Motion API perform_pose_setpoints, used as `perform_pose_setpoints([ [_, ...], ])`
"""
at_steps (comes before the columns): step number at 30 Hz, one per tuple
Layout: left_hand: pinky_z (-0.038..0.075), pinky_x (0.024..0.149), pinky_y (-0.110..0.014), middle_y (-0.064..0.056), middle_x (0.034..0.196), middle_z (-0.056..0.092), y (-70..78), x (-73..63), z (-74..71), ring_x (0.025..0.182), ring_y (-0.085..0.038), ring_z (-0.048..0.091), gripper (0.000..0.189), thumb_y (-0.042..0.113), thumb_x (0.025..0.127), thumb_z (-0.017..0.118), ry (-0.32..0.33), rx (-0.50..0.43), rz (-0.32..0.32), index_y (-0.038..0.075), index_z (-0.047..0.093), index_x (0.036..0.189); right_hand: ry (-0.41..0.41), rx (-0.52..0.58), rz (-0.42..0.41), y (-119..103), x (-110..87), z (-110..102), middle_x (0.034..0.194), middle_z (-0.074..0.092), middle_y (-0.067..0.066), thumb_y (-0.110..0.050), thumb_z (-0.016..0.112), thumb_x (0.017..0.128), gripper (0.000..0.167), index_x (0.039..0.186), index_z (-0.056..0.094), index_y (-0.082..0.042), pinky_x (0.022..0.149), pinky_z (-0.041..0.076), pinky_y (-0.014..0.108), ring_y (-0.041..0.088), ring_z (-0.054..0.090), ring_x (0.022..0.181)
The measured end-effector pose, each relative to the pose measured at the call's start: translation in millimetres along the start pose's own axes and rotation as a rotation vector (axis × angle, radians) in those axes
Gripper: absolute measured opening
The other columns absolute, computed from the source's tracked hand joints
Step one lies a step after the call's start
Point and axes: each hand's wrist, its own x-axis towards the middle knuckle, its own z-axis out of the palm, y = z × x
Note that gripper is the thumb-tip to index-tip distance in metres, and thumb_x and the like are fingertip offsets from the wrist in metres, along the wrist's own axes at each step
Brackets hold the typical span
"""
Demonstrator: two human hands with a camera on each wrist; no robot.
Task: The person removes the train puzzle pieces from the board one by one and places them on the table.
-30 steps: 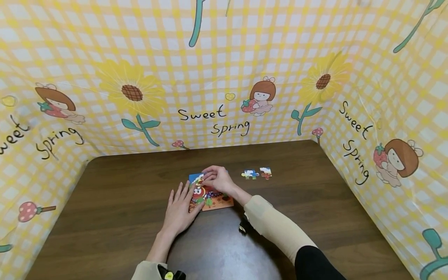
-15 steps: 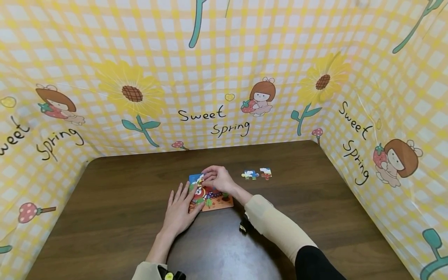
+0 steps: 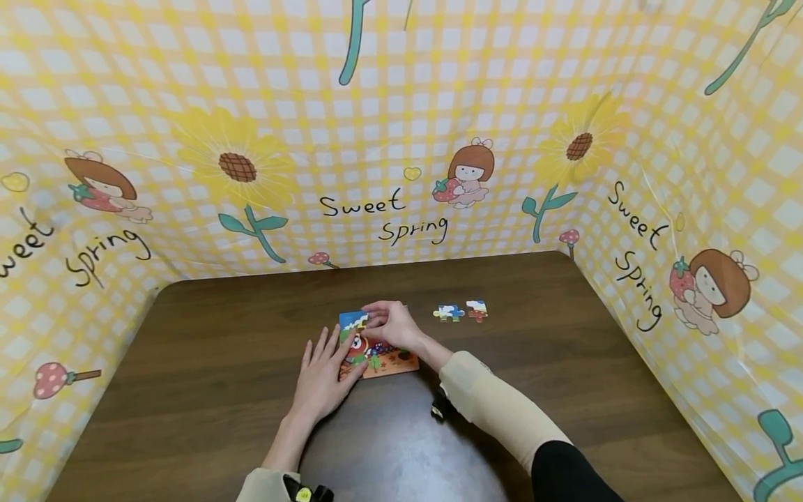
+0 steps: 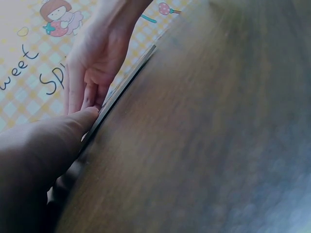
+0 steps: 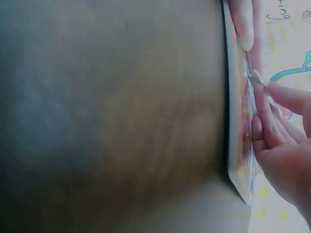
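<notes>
A colourful jigsaw puzzle (image 3: 390, 364) in a thin tray lies on the table in the head view. My left hand (image 3: 321, 383) rests along its left side, fingers spread and straight, thumb on the lower part. Over the puzzle's upper part, my right hand (image 3: 399, 329) pinches a puzzle piece (image 5: 257, 76) between thumb and fingers, tilted up from the surface in the right wrist view. That piece's picture is hidden. Two loose pieces lie to the right of the puzzle: a blue-and-white one (image 3: 448, 313) and a white-and-red one (image 3: 477, 311).
The dark wooden table (image 3: 207, 362) has a yellow-and-white checked cloth (image 3: 376, 125) behind it and at both sides. The left wrist view shows the tray edge (image 4: 127, 80) low on the tabletop.
The right hand has shifted slightly right and toward me, baring a little more of the puzzle's blue upper left part. The left hand and the loose pieces stay where they were.
</notes>
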Motion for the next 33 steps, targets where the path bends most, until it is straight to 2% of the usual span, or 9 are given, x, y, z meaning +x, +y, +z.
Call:
perform_pose_setpoints([
  [4,0.01,0.123,-0.067,-0.019,0.169,0.031,-0.2,-0.3,-0.2,0.157,-0.043,0.02,0.073,0.056,0.102,0.061,0.008,0.002,-0.001,0.02,0.043,0.163,0.038,-0.021,-0.029,0.3,-1.6,1.6,0.116,0.075,0.02,0.0,0.079,0.093,0.042,0.133,0.066,0.006,0.091,0.06,0.037,0.031,0.075,0.102],
  [11,0.007,0.124,-0.065,-0.017,0.17,0.028,-1.4,0.1,-1.7,0.158,-0.041,0.018,0.074,0.058,0.102,0.059,-0.012,0.003,-0.011,0.022,0.04,0.164,0.032,-0.011,-0.034,0.9,-0.4,3.1,0.113,0.076,0.019,0.002,0.08,0.09,0.043,0.132,0.067,0.005,0.085,0.061,0.032,0.028,0.077,0.096],
  [17,0.009,0.123,-0.067,-0.019,0.169,0.029,-0.7,-0.9,0.1,0.157,-0.042,0.019,0.075,0.056,0.102,0.061,0.004,0.007,-0.001,0.017,0.041,0.163,0.083,-0.006,-0.048,4.0,-0.4,2.7,0.108,0.077,0.016,0.003,0.081,0.089,0.041,0.128,0.069,0.006,0.083,0.06,0.029,0.024,0.077,0.095],
  [21,0.009,0.124,-0.066,-0.018,0.17,0.028,-0.8,-1.3,-0.4,0.158,-0.041,0.018,0.076,0.057,0.102,0.061,0.0,0.011,-0.007,0.015,0.042,0.162,0.083,-0.002,-0.053,5.7,-0.6,-1.0,0.109,0.077,0.016,0.001,0.08,0.091,0.041,0.13,0.068,0.006,0.081,0.061,0.03,0.023,0.076,0.095],
  [28,0.008,0.125,-0.064,-0.017,0.171,0.026,-0.1,-1.4,-0.3,0.159,-0.04,0.016,0.077,0.058,0.102,0.06,-0.021,0.013,-0.009,0.011,0.043,0.162,0.085,0.01,-0.051,15.5,-9.1,-28.7,0.112,0.075,0.018,0.0,0.078,0.093,0.041,0.132,0.068,0.004,0.083,0.062,0.034,0.026,0.075,0.097],
  [33,0.008,0.125,-0.064,-0.016,0.171,0.026,-1.2,-2.1,-2.3,0.159,-0.039,0.016,0.078,0.059,0.102,0.06,-0.023,0.019,-0.013,0.012,0.042,0.162,0.094,0.014,-0.034,20.1,-18.3,-55.0,0.111,0.075,0.02,0.003,0.078,0.092,0.041,0.132,0.067,0.006,0.082,0.061,0.031,0.028,0.075,0.097],
])
